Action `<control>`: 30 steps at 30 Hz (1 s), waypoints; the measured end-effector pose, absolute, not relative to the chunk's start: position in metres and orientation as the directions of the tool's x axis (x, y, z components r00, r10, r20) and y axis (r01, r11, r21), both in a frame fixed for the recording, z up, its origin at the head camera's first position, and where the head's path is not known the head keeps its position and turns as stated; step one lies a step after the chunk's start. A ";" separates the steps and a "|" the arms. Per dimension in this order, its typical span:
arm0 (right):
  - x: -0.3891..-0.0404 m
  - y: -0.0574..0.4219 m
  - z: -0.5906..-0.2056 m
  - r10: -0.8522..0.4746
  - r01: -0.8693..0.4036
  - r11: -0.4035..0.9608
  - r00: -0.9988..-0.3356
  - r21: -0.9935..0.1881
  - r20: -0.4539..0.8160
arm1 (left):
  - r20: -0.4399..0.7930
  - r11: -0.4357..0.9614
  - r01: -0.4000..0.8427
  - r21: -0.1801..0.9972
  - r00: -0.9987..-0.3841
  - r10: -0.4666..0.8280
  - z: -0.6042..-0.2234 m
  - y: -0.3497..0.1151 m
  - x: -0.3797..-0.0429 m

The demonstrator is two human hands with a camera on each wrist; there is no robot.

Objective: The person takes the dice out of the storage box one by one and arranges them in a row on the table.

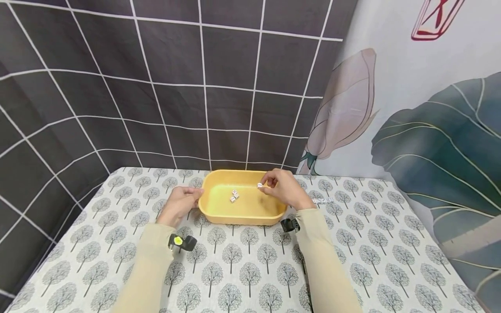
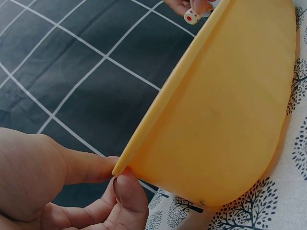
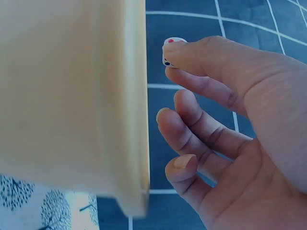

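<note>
A yellow plastic basin (image 1: 242, 219) rests on the patterned cloth. My left hand (image 1: 181, 203) pinches its left rim between thumb and fingers, as the left wrist view shows close up. Over the basin's right side, my right hand (image 1: 285, 188) pinches a white die (image 1: 260, 185) between thumb and index finger; its other fingers are loosely bent. In the right wrist view the die (image 3: 171, 52) shows a red and a dark pip, partly covered by the thumb. A small cluster of white dice (image 1: 234, 196) lies on the basin's floor, left of its middle.
A row of white dice (image 1: 323, 200) lies on the cloth right of the basin, near my right wrist. The tree-print tablecloth (image 1: 231, 278) covers the table. A dark gridded curtain (image 1: 172, 104) stands right behind the basin, and a flower-printed one (image 1: 430, 130) hangs at right.
</note>
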State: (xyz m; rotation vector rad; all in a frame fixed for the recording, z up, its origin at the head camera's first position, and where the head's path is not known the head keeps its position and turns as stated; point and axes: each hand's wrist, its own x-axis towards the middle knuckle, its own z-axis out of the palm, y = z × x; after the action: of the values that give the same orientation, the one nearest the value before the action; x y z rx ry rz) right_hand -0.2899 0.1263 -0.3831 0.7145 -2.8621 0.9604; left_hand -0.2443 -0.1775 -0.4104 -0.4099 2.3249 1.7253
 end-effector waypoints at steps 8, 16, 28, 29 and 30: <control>-0.291 0.142 -0.379 -0.403 -0.427 0.709 -0.898 -0.561 0.175 | -0.331 0.278 -0.344 0.897 -0.939 -0.093 -0.411 -0.178 -0.244; -0.291 0.162 -0.375 -0.370 -0.412 0.713 -0.908 -0.568 0.193 | -0.331 0.282 -0.344 0.895 -0.939 -0.096 -0.411 -0.176 -0.245; -0.290 0.186 -0.372 -0.294 -0.336 0.729 -0.941 -0.597 0.170 | -0.328 0.264 -0.336 0.904 -0.942 -0.076 -0.412 -0.177 -0.245; -0.290 0.188 -0.372 -0.291 -0.331 0.728 -0.942 -0.600 0.168 | -0.328 0.262 -0.336 0.905 -0.942 -0.075 -0.412 -0.177 -0.245; -0.290 0.190 -0.371 -0.286 -0.325 0.729 -0.944 -0.602 0.163 | -0.330 0.261 -0.337 0.905 -0.941 -0.074 -0.412 -0.177 -0.245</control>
State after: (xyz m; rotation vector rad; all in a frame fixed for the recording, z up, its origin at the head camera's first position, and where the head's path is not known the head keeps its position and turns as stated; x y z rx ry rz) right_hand -0.2900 0.1900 -0.3714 0.5062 -2.8659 1.0155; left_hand -0.2448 -0.1775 -0.4120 -0.3843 2.3095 1.7443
